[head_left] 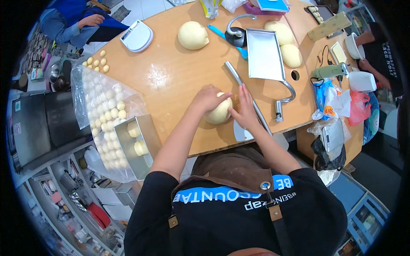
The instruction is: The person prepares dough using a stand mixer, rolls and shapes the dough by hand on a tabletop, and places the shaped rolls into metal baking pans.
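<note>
Near the front edge of the wooden table, a smooth pale-yellow dough ball (218, 112) sits between my two hands. My left hand (209, 98) curves over its upper left side, with the fingers lying across the top. Against its right side is my right hand (245, 110), fingers extended and thumb touching the dough. A metal rod (233, 72) lies slantwise, passing by my right hand and forearm. Below that hand, a flat pale dough scraper (241, 132) rests at the table edge. Farther away sits a larger dough ball (193, 36).
Left are a metal loaf pan (147, 165) holding dough pieces, plastic-covered small dough balls (114, 112) and a white scale (136, 36). Right are a metal tray (265, 53), dough hook (290, 91), blue spatula (217, 31) and green hand blender (331, 71). Other people stand at both far sides.
</note>
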